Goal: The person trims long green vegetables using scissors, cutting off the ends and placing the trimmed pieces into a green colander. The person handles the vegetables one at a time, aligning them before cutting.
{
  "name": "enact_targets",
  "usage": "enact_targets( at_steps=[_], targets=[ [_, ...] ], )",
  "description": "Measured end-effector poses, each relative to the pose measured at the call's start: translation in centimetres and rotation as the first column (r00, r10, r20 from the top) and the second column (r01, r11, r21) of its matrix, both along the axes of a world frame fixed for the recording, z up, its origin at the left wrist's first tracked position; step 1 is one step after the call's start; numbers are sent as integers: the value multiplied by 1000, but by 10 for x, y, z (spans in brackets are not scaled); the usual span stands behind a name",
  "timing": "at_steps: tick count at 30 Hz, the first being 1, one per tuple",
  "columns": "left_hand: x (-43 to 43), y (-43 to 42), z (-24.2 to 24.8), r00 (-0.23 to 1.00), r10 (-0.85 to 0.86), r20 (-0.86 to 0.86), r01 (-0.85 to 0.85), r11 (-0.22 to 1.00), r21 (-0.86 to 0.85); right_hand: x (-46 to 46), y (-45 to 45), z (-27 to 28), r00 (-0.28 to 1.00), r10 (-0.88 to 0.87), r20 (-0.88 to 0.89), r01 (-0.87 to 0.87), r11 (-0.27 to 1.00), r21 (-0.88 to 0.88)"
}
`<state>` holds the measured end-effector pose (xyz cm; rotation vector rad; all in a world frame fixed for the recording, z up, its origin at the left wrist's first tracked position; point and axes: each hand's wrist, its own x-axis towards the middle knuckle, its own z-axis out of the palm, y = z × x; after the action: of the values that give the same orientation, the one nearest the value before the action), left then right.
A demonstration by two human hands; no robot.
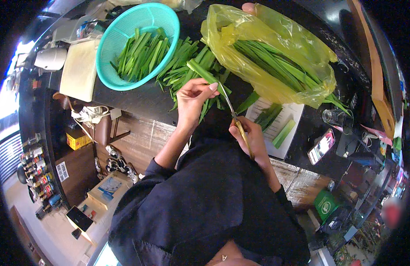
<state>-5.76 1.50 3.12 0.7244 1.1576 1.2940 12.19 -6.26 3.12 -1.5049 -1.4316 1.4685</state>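
My left hand (193, 99) pinches a green leafy stalk (202, 71) with a pale end. In my right hand (250, 136) are scissors with yellow handles (242, 131); their metal blades reach up to the stalk beside my left fingertips. Whether the blades are apart cannot be told. Beyond my hands, cut green leaves (181, 63) lie piled on the dark table. A turquoise plastic colander (105, 63) holds more cut pieces. To the right, a yellow plastic bag (258, 83) contains long green leaves (274, 63). Leaf pieces (284, 133) rest on a white printed sheet (279, 151).
A pale cutting board (79, 71) lies left of the colander. At right are a drinking glass (334, 118) and a phone with a lit screen (321, 147). A brown chair (102, 131) stands beyond the table's left edge. Shoes (120, 164) sit on the floor.
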Motion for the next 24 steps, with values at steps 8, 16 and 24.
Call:
enact_targets(
  at_steps=[8, 16, 24],
  targets=[
    [-17, -1, -4, 1000, -23, -2, 23, 1000, -22, -20, 10, 2, 996, -14, -87, 10, 999, -44],
    [-21, 4, -11, 1000, -18, -7, 17, 997, -80, -24, 14, -5, 1000, 10, 14, -10, 1000, -23],
    [-20, 5, -14, 1000, -6, -4, 6, 994, -105, -29, 15, -10, 1000, -16, -6, 16, 999, 31]
  ],
)
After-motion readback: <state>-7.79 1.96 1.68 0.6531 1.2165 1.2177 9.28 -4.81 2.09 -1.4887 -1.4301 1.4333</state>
